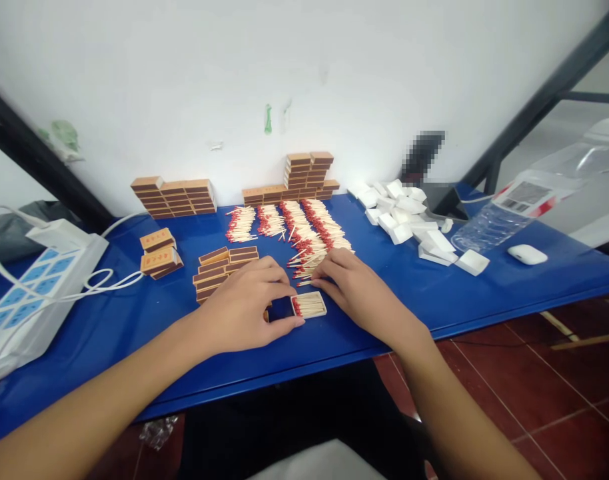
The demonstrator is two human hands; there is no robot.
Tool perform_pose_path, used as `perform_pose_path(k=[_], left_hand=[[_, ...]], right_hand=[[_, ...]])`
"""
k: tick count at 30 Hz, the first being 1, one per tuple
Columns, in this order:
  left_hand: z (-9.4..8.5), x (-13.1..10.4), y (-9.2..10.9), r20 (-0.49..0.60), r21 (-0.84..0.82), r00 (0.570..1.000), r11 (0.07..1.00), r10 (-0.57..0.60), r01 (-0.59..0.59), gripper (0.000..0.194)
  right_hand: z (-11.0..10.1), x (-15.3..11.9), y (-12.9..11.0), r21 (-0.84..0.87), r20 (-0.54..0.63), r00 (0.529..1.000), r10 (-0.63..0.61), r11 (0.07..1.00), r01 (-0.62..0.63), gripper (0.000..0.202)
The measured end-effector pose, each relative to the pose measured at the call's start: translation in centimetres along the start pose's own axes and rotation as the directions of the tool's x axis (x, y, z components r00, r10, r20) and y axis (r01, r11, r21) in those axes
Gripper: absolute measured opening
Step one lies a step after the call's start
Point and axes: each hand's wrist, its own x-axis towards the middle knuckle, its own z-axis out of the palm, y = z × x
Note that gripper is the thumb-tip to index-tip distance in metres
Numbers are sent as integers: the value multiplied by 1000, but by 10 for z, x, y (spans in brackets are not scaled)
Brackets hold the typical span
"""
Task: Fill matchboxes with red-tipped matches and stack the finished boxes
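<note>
A small white matchbox tray (323, 310) lies on the blue table, filled with red-tipped matches (309, 305). My left hand (252, 303) has its thumb and index finger closed on the tray's left end, one at each long side. Just above the tray, my right hand (347, 283) is bent over the near end of a long pile of matches (304, 233), its fingertips pinched at matches there. What exactly sits between those fingertips is partly hidden. Brown-and-orange matchbox sleeves (212, 273) lie stacked beside and partly behind my left hand.
Stacked matchboxes (174, 198) line the wall, with a taller stack (308, 177) in the middle. White empty trays (397, 210) are heaped at right, near a plastic bottle (499, 213) and a white earbud case (527, 254). A power strip (39, 287) with cables occupies the left.
</note>
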Motion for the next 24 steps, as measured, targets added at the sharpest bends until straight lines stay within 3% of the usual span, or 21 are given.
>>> perform_pose_path(k=[6,16,24], left_hand=[[0,0,-1,-3,-17,1000,1000,15,-15,28],[-1,0,-1,7,-45,1000,999,2,-2,26],[-2,0,-2,30,-51,1000,999,2,-1,28]], right_hand=[[1,1,-4,50,-5,1000,17,999,-17,6],[-12,-7,21,36,11,999,52,998,-52,10],[-13,-4,7,18,55,997,62,998,-63,15]])
